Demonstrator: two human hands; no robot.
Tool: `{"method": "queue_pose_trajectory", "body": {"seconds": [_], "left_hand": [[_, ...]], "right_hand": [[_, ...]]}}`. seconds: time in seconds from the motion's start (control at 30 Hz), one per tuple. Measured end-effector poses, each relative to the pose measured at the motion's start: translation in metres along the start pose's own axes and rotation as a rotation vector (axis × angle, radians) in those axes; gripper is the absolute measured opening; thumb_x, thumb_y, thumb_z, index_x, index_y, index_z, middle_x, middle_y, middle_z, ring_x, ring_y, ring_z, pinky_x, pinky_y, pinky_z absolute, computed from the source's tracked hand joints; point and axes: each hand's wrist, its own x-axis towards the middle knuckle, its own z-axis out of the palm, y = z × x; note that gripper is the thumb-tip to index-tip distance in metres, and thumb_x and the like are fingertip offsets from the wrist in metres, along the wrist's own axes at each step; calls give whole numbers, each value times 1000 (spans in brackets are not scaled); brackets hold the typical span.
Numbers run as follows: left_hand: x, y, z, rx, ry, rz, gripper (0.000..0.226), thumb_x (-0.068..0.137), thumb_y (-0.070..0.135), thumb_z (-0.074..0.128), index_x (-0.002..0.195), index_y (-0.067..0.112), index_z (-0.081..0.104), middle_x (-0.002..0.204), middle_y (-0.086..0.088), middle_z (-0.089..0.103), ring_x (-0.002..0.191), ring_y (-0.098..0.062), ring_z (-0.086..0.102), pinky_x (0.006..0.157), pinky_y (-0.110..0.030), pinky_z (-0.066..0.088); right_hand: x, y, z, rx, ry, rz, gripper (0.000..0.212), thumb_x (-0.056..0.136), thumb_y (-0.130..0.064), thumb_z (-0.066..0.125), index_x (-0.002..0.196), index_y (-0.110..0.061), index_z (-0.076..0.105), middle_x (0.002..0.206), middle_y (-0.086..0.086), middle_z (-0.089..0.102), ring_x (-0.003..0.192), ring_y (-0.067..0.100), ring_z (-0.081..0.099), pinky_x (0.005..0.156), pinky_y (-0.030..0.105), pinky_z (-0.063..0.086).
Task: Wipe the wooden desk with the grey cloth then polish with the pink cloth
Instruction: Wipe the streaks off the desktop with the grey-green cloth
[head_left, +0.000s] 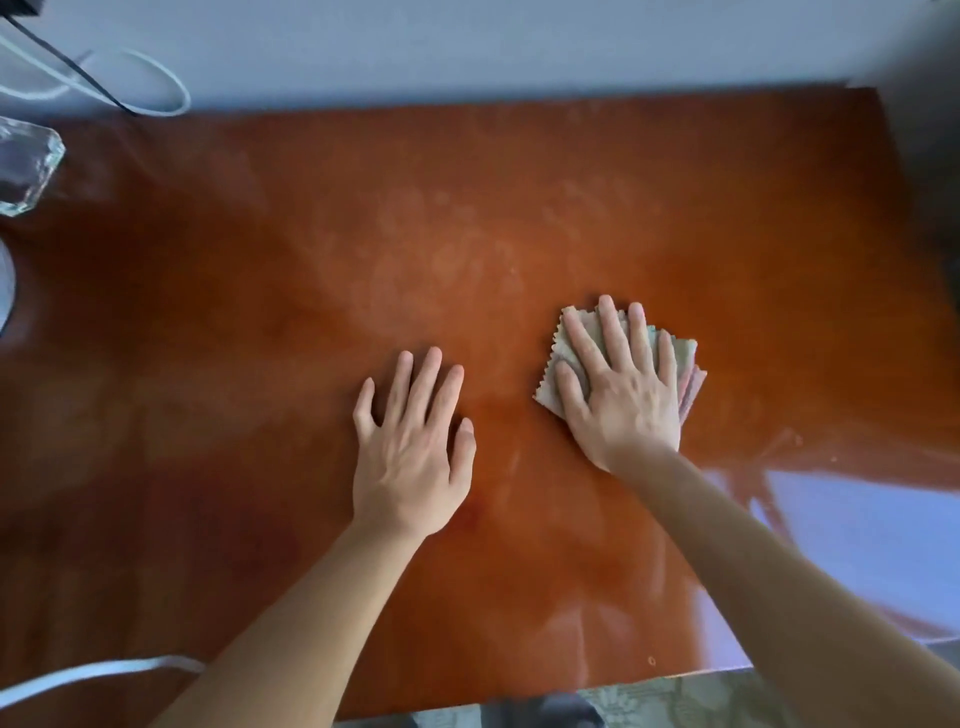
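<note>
Grey cloth (582, 348): folded, zigzag-edged, pink cloth (693, 387) edge showing beneath. Right hand (618, 389) presses it flat; left hand (410, 441) flat, released, on smeared glossy counter (260, 338).

Desk (260, 364) under my palms: glossy, smeary red-brown wood. Grey cloth (574, 358): soft matt fabric w/ pinked edges.

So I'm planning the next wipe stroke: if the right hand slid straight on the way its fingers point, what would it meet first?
Nothing, apparently: ahead of the right hand and its grey cloth lies only bare, smudged desk up to the wall.
</note>
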Motion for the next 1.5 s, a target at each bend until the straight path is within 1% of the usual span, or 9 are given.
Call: {"method": "queue_pose_trajectory", "body": {"seconds": [0.2, 0.47, 0.7, 0.83, 0.97, 1.07, 1.3, 1.43, 1.5], "left_hand": [[1, -3, 3, -12, 71, 15, 54, 103, 42, 36, 150, 20, 49, 162, -6, 38, 153, -28, 29, 121, -58, 22], [-2, -4, 3, -7, 72, 15, 55, 102, 42, 38, 150, 19, 50, 163, -5, 36, 154, -27, 28, 121, -58, 22], [-1, -3, 4, -21, 79, 18, 54, 100, 40, 42, 149, 19, 51, 162, -5, 38, 153, -29, 30, 121, -57, 20], [-1, -4, 6, -14, 87, 19, 54, 100, 41, 42, 150, 21, 49, 163, -4, 37, 154, -28, 29, 122, -57, 20], [-1, -4, 7, -1, 79, 13, 55, 100, 42, 41, 151, 22, 47, 164, -4, 36, 154, -28, 28, 121, -58, 22], [-1, -5, 7, 1, 86, 21, 54, 101, 42, 39, 151, 21, 47, 164, -4, 36, 154, -28, 28, 121, -57, 22], [2, -3, 6, -19, 90, 21, 54, 100, 42, 40, 150, 21, 48, 163, -4, 37, 153, -28, 29, 121, -58, 21], [0, -1, 4, -39, 76, 7, 55, 99, 41, 43, 150, 21, 50, 163, -4, 37, 153, -28, 29, 121, -58, 22], [0, -1, 3, -42, 71, 3, 55, 99, 42, 43, 150, 21, 50, 163, -3, 37, 153, -28, 29, 121, -58, 22]], "right_hand": [[127, -31, -20, -4, 19, -9, 63, 102, -58, 9, 162, -40, 10, 172, -2, 3, 158, 27, -7, 126, 52, -6], [33, -37, 1, -48, -41, -407, 59, 106, -58, 17, 162, -39, 19, 171, -1, 15, 158, 26, 2, 127, 51, 2], [185, 0, -41, -31, 5, -102, 64, 100, -61, 17, 161, -43, 16, 172, -3, 6, 158, 26, -1, 126, 49, -1], [236, -25, -52, -11, 8, 1, 65, 100, -56, 16, 163, -38, 12, 172, 1, 2, 158, 29, -4, 126, 51, -3], [216, -80, -41, -16, -19, -210, 65, 101, -58, 13, 163, -38, 12, 172, 0, 2, 158, 29, -5, 126, 51, -4], [210, -76, -40, -46, -60, -354, 62, 103, -59, 11, 162, -40, 12, 172, -4, 4, 158, 25, -4, 126, 48, -4], [255, 19, -67, -70, 1, -130, 63, 102, -59, 11, 162, -40, 12, 172, -2, 4, 158, 23, -2, 127, 48, -2], [249, -15, -60, -59, 7, -92, 66, 100, -58, 11, 163, -37, 12, 172, 0, 4, 158, 26, -4, 126, 51, -2], [234, -58, -51, -66, -10, -195, 66, 101, -58, 11, 163, -37, 11, 172, -1, 3, 158, 27, -5, 126, 51, -3]]}}
